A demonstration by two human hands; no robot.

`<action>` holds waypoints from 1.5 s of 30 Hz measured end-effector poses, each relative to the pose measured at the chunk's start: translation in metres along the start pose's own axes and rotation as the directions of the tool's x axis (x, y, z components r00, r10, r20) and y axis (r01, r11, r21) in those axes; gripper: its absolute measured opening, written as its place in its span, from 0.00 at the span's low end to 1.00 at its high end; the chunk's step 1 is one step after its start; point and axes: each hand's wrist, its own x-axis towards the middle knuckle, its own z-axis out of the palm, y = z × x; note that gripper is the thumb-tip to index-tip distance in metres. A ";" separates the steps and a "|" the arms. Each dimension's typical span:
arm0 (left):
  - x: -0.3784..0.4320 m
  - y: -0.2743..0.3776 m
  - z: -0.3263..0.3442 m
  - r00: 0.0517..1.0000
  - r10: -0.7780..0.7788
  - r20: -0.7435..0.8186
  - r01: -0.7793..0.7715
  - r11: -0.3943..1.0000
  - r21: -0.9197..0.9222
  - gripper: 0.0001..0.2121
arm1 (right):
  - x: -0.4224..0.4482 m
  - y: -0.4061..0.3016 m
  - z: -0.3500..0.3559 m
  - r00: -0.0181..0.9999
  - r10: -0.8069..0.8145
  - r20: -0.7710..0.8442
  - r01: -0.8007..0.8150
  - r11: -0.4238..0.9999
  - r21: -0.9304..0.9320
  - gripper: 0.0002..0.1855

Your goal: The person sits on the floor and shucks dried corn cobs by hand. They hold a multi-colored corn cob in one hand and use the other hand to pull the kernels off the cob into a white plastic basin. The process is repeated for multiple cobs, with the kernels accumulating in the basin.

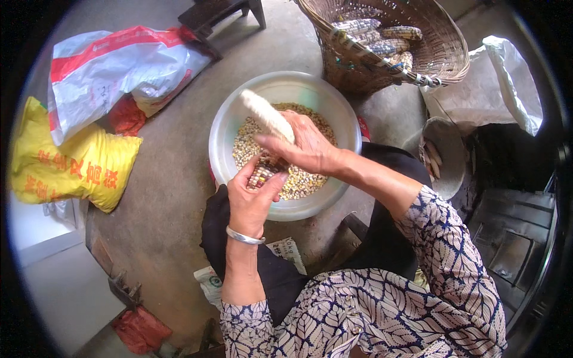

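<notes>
Over a large pale basin (286,215) of loose corn kernels (297,188), my left hand (253,192) grips an ear of dark, multicoloured corn (264,172) that still bears kernels. My right hand (306,143) is closed around a bare, whitish corncob (268,116), which tilts up to the left. The lower end of the cob and the top of the ear meet between my hands, where my right fingers partly hide the contact. A metal bangle circles my left wrist.
A wicker basket (344,74) with several corn ears stands at the upper right. Right of the basin are a dark round container (452,179) and a whitish sack (474,94). White-and-red (121,67) and yellow sacks (76,161) lie left; a wooden stool (215,15) stands above.
</notes>
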 end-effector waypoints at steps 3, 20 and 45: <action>-0.008 -0.016 0.018 0.968 0.234 -0.092 -0.165 0.867 0.471 0.25 | 0.005 0.010 0.006 0.922 0.380 -0.069 -0.360 0.911 0.204 0.30; -0.004 -0.022 0.018 0.948 0.316 -0.030 -0.219 0.721 0.658 0.23 | 0.008 0.019 0.023 0.754 0.651 -0.089 -0.617 0.747 0.248 0.37; 0.003 -0.029 0.015 0.955 0.240 -0.176 -0.130 0.868 0.479 0.23 | 0.024 0.015 0.004 0.643 0.763 0.072 -0.634 0.477 0.609 0.26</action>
